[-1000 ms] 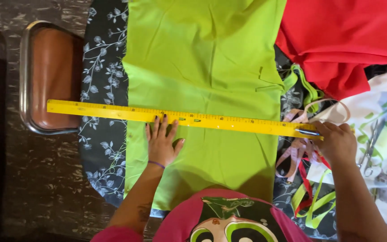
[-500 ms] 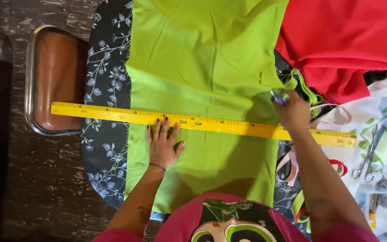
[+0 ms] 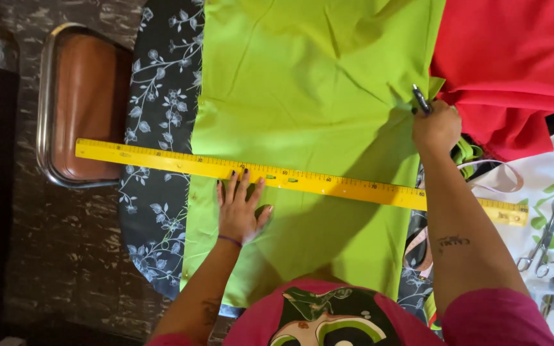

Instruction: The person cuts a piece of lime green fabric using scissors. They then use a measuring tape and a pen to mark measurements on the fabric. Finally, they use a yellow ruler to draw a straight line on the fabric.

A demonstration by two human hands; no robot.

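A long yellow ruler (image 3: 302,179) lies across the lime-green fabric (image 3: 309,96), which is spread over a dark floral-covered surface (image 3: 161,115). The left hand (image 3: 240,208) lies flat with its fingers spread, their tips touching the ruler's near edge, while the right hand (image 3: 436,126) is at the fabric's right edge, its grip closed around a dark pen (image 3: 420,99). Red cloth (image 3: 514,57) lies to the right, scissors (image 3: 543,240) rest further right, and a brown chair (image 3: 81,106) stands beyond the ruler's left end.

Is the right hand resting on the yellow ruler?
No: the right hand grips a pen at the green fabric's edge, above the ruler.
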